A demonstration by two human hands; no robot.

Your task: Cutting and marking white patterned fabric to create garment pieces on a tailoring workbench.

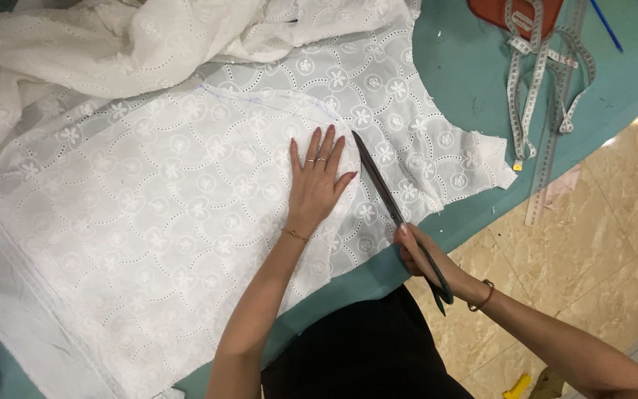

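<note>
- Fingers of our left hand (pixel 317 181) lie flat, pinning the white eyelet fabric (pixel 156 222) on the table (pixel 474 74)
- Our right hand (pixel 416 253) grips long scissors (pixel 389 203)
- Fabric looks light, soft; we press beside the blades

Bright, even indoor light falls from above. Glare patches shine on the polished floor tiles (pixel 614 214) at right. Shadows are soft and faint; focus is sharp, with slight wide-angle bending at the edges.
</note>
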